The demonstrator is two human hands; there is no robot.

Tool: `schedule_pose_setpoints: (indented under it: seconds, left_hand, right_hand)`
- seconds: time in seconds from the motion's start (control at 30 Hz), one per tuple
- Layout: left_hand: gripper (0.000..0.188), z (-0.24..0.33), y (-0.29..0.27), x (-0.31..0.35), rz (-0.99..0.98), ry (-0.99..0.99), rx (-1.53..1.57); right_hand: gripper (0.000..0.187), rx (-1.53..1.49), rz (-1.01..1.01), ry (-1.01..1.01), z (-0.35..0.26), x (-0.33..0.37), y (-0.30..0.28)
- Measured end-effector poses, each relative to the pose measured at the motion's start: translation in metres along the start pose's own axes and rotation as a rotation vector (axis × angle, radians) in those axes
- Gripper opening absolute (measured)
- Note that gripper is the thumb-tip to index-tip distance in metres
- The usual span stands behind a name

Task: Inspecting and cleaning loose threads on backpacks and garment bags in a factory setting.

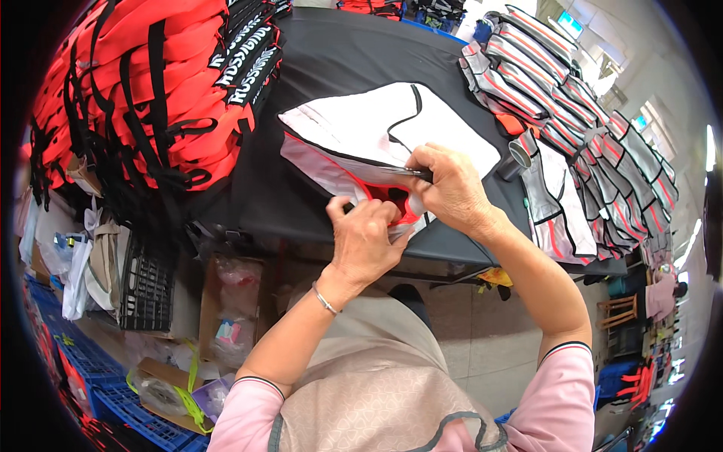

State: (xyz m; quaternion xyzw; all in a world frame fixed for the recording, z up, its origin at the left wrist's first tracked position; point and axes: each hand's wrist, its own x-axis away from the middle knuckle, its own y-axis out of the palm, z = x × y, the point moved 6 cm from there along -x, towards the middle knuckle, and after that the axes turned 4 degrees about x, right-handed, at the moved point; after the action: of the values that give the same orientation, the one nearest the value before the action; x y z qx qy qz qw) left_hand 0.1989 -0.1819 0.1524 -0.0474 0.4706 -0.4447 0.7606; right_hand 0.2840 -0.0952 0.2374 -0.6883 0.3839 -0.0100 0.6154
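A white fabric bag piece [444, 120] with black binding and red inner edging lies on the black-covered table [339, 53]. My left hand [367, 237] is closed on its near edge, by the red-edged opening, with the fingertips partly hidden in the folds. In my right hand [456, 188] is a pair of thread snips [403, 171], gripped between thumb and fingers. Their thin metal blades point left, along the black-bound seam just above my left hand.
Red bags with black straps [151, 98] are piled high at the left. Stacked white-and-grey pieces [527, 68] cover the table's right side, beside a metal cup [517, 160]. Below the table stand a black crate [148, 282], cardboard boxes [263, 294] and blue crates [128, 407].
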Motion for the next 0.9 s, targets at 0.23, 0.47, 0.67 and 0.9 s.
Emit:
schedule_pose_setpoints:
  seconds: [0.23, 0.47, 0.67, 0.9]
  left_hand:
    - [0.027, -0.011, 0.014, 0.001, 0.206, 0.077, 0.102]
    - [0.031, -0.026, -0.014, -0.001, 0.06, 0.01, 0.073]
    - [0.024, -0.017, -0.011, 0.014, 0.084, 0.062, -0.026]
    - [0.029, -0.003, -0.015, 0.055, 0.143, 0.138, -0.029]
  right_hand:
    - [0.015, 0.397, -0.169, 0.048, -0.013, -0.017, 0.017]
    - [0.009, 0.407, -0.072, -0.043, 0.001, -0.026, 0.01]
    - [0.013, 0.365, -0.111, 0.142, 0.02, -0.04, 0.017]
    - [0.026, 0.342, -0.049, 0.361, 0.096, -0.059, -0.024]
